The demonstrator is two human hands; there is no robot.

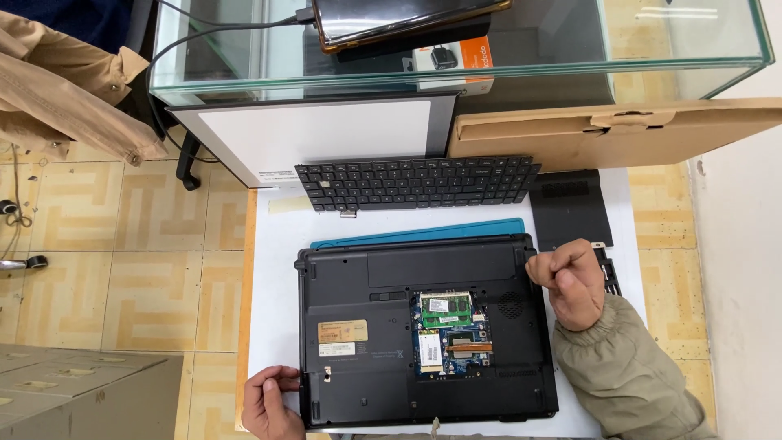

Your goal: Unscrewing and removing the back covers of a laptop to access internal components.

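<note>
At the near edge of the white tabletop (273,269), the left hand (269,401) grips the lower left corner of the black plastic laptop turned bottom-up (383,326), thumb and fingers pinched together on its side edge. The laptop lies flat in the middle of the table, its central hatch open so that green and blue circuit boards (446,330) show, with a tan label (342,331) to their left. At the laptop's right edge the right hand (568,281), in an olive padded sleeve (627,375), is curled into a loose fist with thumb pressed to forefinger; whether anything small is held between them cannot be told. Just behind that hand lies a flat black plastic cover panel (570,208). A teal mat (423,234) peeks out from under the laptop's far edge. Beyond it rests a detached black keyboard (417,182), then a white board with a dark frame (318,134) and a flat brown cardboard box (611,130). Farthest off stands a glass case (456,49) with a dark tablet (399,18) on top.
</note>
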